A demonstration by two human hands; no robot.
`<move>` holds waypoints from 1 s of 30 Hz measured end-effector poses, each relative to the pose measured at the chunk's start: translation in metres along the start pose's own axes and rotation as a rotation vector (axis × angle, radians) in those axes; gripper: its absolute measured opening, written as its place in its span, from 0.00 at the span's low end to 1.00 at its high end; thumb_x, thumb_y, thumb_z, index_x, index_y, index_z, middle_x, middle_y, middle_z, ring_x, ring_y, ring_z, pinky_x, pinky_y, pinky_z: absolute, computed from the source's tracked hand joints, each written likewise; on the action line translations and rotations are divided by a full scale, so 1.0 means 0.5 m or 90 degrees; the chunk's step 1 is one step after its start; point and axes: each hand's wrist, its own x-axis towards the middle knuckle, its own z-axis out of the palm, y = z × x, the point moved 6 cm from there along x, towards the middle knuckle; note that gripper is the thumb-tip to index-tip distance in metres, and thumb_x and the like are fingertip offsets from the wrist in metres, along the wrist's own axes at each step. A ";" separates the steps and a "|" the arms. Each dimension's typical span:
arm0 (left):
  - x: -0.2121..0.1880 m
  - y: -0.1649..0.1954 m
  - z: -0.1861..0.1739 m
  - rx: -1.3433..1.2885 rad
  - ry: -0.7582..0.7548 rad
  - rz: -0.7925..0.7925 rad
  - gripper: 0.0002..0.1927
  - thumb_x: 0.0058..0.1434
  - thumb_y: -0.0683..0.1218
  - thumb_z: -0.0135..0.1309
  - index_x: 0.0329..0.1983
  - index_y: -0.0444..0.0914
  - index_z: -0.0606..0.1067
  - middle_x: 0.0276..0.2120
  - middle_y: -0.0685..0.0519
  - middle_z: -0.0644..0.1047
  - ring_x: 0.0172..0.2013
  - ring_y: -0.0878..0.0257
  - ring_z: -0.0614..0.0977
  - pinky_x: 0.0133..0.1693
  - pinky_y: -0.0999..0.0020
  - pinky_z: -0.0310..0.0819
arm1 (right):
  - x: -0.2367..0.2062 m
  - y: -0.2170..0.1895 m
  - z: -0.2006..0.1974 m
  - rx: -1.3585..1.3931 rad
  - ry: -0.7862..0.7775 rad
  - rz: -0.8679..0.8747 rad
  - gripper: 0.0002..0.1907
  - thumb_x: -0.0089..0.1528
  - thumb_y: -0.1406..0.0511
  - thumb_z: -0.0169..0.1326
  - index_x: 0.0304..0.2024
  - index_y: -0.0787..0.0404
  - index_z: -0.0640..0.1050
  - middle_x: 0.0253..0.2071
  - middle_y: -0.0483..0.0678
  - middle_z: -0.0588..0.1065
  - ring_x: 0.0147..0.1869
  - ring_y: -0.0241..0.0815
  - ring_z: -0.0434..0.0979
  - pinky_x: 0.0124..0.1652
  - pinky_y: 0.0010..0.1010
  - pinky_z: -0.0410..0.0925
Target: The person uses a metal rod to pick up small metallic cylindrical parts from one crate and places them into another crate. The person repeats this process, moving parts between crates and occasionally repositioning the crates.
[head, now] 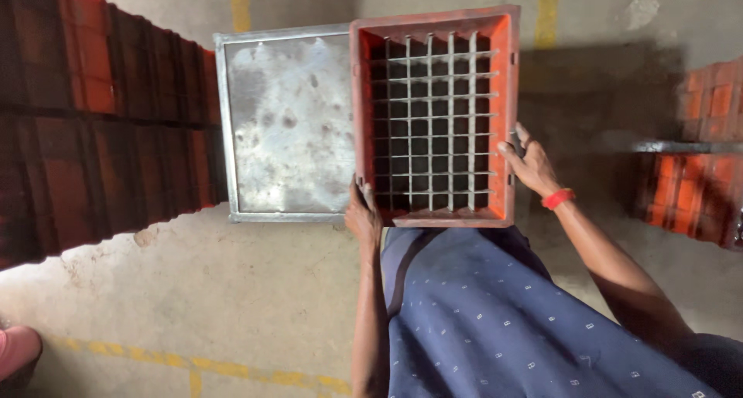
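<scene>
Fingers (512,145) of the right hand (530,166) curl over the right wall of an orange crate (503,119), gripping its edge. Left hand (362,216) clamps the near-left corner of the same crate, fingers wrapped under and around the rim, thumb side up. Both hands closed on it.

Crate: square, plastic, open top facing the camera, grid bottom with a white lattice showing inside. Held up in front of the body, its left part overlapping the right side of a metal tray (286,119).

Tray: flat, grey, stained, with a raised rim; sits just left of the crate and beyond the left hand.

Red band (558,198) on the right wrist. Blue dotted garment (495,320) fills the near middle, below the crate.

Far left: stacks of dark red crates (101,119), close beside the tray. Far right: more orange crates (696,158), well apart from the held one.

Concrete floor (217,289) with worn yellow lines (193,363). Pink shape at the near-left corner, too cropped to tell.
</scene>
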 end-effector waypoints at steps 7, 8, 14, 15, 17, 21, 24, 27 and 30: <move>-0.014 0.060 -0.071 -0.152 -0.024 0.022 0.30 0.72 0.58 0.44 0.71 0.36 0.64 0.57 0.32 0.75 0.53 0.36 0.77 0.50 0.47 0.70 | -0.018 0.030 -0.045 -0.265 0.116 0.069 0.34 0.71 0.52 0.55 0.76 0.56 0.67 0.46 0.63 0.79 0.50 0.60 0.80 0.49 0.46 0.71; -0.016 0.053 -0.095 -0.153 -0.002 0.034 0.31 0.72 0.56 0.46 0.72 0.34 0.63 0.58 0.31 0.73 0.54 0.36 0.76 0.52 0.48 0.68 | -0.025 0.032 -0.065 -0.344 0.182 0.091 0.33 0.73 0.53 0.54 0.80 0.52 0.68 0.43 0.63 0.80 0.46 0.64 0.80 0.45 0.49 0.71; 0.019 -0.173 -0.290 -0.363 0.250 -0.146 0.20 0.71 0.48 0.51 0.62 0.34 0.71 0.49 0.44 0.80 0.49 0.56 0.81 0.51 0.61 0.73 | -0.026 -0.014 -0.047 0.445 0.258 -0.021 0.28 0.83 0.52 0.45 0.40 0.68 0.77 0.35 0.53 0.79 0.36 0.43 0.79 0.41 0.33 0.72; 0.031 -0.224 -0.322 -0.378 0.304 -0.176 0.18 0.71 0.47 0.51 0.60 0.33 0.72 0.48 0.45 0.80 0.48 0.58 0.80 0.50 0.63 0.73 | -0.023 -0.045 -0.005 0.424 0.211 -0.028 0.29 0.83 0.52 0.47 0.37 0.67 0.77 0.34 0.53 0.78 0.35 0.42 0.78 0.39 0.32 0.71; 0.058 -0.325 -0.390 -0.401 0.406 -0.192 0.17 0.72 0.46 0.50 0.59 0.32 0.71 0.47 0.45 0.79 0.47 0.57 0.79 0.51 0.62 0.73 | -0.013 -0.125 0.126 0.397 0.116 -0.049 0.31 0.82 0.51 0.48 0.32 0.66 0.77 0.32 0.52 0.77 0.34 0.40 0.76 0.39 0.30 0.69; 0.138 -0.508 -0.538 -0.455 0.571 -0.166 0.17 0.73 0.46 0.49 0.58 0.29 0.69 0.47 0.45 0.75 0.47 0.57 0.78 0.51 0.61 0.72 | -0.019 -0.304 0.535 0.287 -0.058 0.090 0.31 0.76 0.50 0.45 0.28 0.65 0.78 0.29 0.50 0.76 0.31 0.39 0.72 0.31 0.31 0.64; 0.187 -0.611 -0.670 -0.428 0.638 -0.235 0.17 0.74 0.47 0.47 0.57 0.29 0.70 0.47 0.44 0.76 0.46 0.57 0.76 0.49 0.61 0.72 | -0.035 -0.489 0.830 0.238 -0.197 0.084 0.33 0.74 0.49 0.41 0.27 0.66 0.80 0.28 0.49 0.78 0.32 0.37 0.74 0.35 0.29 0.67; 0.218 -0.673 -0.824 -0.445 0.734 -0.252 0.20 0.71 0.50 0.47 0.56 0.29 0.69 0.48 0.45 0.76 0.48 0.57 0.78 0.48 0.62 0.72 | -0.064 -0.699 1.054 0.324 -0.396 0.016 0.31 0.73 0.51 0.40 0.31 0.67 0.82 0.26 0.51 0.78 0.31 0.38 0.78 0.36 0.30 0.72; 0.275 -0.706 -0.947 -0.497 0.719 -0.250 0.19 0.74 0.51 0.47 0.58 0.31 0.68 0.52 0.46 0.73 0.50 0.59 0.74 0.53 0.63 0.71 | -0.087 -0.873 1.196 0.371 -0.456 0.033 0.29 0.74 0.51 0.38 0.50 0.67 0.79 0.34 0.52 0.78 0.37 0.36 0.78 0.43 0.29 0.72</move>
